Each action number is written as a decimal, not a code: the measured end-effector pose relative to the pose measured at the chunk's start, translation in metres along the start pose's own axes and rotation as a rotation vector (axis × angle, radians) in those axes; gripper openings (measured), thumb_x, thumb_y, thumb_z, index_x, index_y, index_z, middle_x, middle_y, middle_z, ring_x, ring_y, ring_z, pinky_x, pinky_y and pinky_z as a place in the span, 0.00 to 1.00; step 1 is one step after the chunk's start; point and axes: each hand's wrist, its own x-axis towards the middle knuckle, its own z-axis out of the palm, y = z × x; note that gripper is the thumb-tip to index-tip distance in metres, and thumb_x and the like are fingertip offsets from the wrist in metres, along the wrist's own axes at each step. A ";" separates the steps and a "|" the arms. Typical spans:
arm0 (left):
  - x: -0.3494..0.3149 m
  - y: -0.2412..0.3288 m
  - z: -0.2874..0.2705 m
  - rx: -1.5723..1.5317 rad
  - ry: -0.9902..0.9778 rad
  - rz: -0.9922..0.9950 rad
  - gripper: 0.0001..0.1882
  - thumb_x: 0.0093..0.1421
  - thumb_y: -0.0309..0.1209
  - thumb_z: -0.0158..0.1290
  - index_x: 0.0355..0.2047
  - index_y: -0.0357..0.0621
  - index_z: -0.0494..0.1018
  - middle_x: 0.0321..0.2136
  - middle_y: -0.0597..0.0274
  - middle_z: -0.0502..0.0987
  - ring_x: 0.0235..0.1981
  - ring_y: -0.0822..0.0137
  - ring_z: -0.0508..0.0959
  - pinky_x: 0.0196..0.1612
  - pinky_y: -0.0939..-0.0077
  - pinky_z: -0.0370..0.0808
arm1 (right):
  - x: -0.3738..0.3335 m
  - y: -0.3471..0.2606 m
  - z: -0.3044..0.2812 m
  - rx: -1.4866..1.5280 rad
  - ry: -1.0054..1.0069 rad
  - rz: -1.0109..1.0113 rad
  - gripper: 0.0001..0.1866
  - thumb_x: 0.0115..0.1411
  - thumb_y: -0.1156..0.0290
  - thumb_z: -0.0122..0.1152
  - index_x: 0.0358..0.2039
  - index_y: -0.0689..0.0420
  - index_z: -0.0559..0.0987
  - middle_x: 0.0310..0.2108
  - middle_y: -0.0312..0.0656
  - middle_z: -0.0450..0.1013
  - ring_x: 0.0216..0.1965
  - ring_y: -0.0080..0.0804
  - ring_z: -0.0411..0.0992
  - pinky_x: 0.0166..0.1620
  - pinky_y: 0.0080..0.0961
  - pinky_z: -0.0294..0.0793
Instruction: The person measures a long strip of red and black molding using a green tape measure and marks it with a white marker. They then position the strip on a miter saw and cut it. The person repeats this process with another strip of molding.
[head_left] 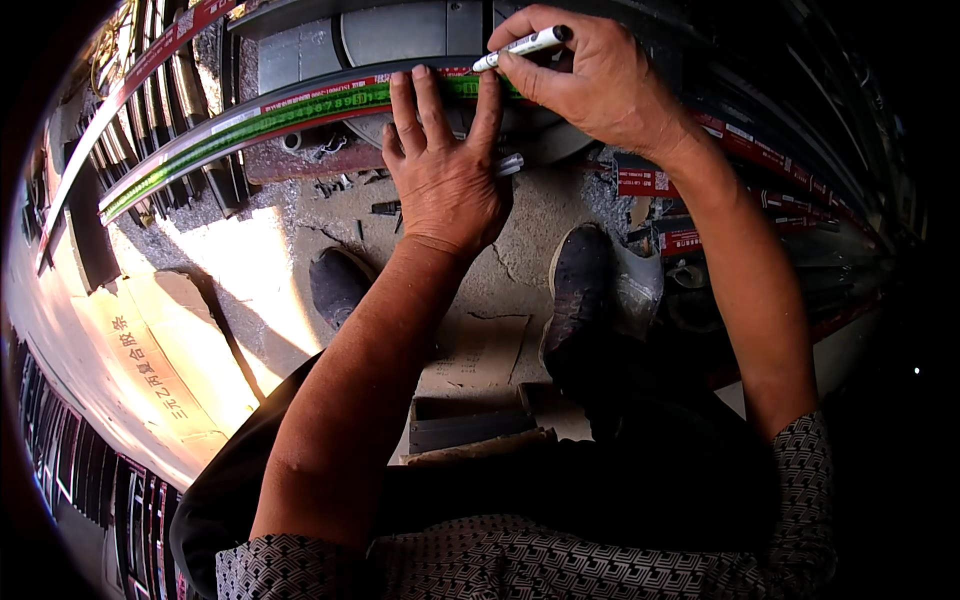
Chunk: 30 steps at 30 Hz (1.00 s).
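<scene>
Now the left hand (445, 175) presses flat on the long profile (300, 110) over the saw base; the right hand (590, 80) pinches a marker (525, 45); better keep the profile steady while marking

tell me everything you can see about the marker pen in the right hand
The marker pen is slim, with a white barrel and a black end that points up and to the right. It lies nearly level, tilted slightly, and is pinched between the thumb and fingers of the right hand. Its lower left end points down at the long profile strip with green and red film, just beside the fingertips of the left hand, which presses flat on that strip. Whether the tip touches the strip cannot be told.
</scene>
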 end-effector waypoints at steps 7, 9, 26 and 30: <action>-0.001 0.000 0.000 -0.015 0.001 0.000 0.48 0.57 0.38 0.60 0.76 0.70 0.52 0.72 0.32 0.44 0.74 0.30 0.43 0.68 0.35 0.54 | 0.000 0.001 0.000 -0.021 0.009 -0.015 0.08 0.63 0.72 0.65 0.40 0.62 0.82 0.30 0.42 0.81 0.31 0.23 0.76 0.36 0.26 0.76; 0.000 0.000 -0.001 -0.021 0.006 0.002 0.48 0.57 0.37 0.60 0.76 0.70 0.52 0.72 0.32 0.44 0.74 0.29 0.43 0.68 0.35 0.54 | 0.000 0.000 0.000 -0.014 0.010 -0.011 0.08 0.63 0.72 0.65 0.40 0.62 0.82 0.30 0.42 0.81 0.31 0.23 0.76 0.36 0.26 0.76; 0.000 0.000 0.000 -0.022 0.012 0.009 0.48 0.57 0.38 0.60 0.76 0.69 0.51 0.72 0.31 0.44 0.74 0.29 0.43 0.68 0.35 0.54 | 0.000 0.000 0.000 -0.027 0.009 -0.006 0.08 0.63 0.72 0.65 0.41 0.62 0.82 0.29 0.42 0.80 0.31 0.24 0.76 0.36 0.26 0.76; 0.000 -0.001 0.001 -0.022 0.016 0.010 0.49 0.57 0.38 0.60 0.76 0.69 0.51 0.72 0.31 0.44 0.74 0.29 0.43 0.68 0.35 0.54 | 0.000 -0.001 0.000 -0.030 0.009 -0.008 0.08 0.63 0.72 0.65 0.40 0.62 0.82 0.29 0.42 0.80 0.31 0.24 0.76 0.36 0.26 0.76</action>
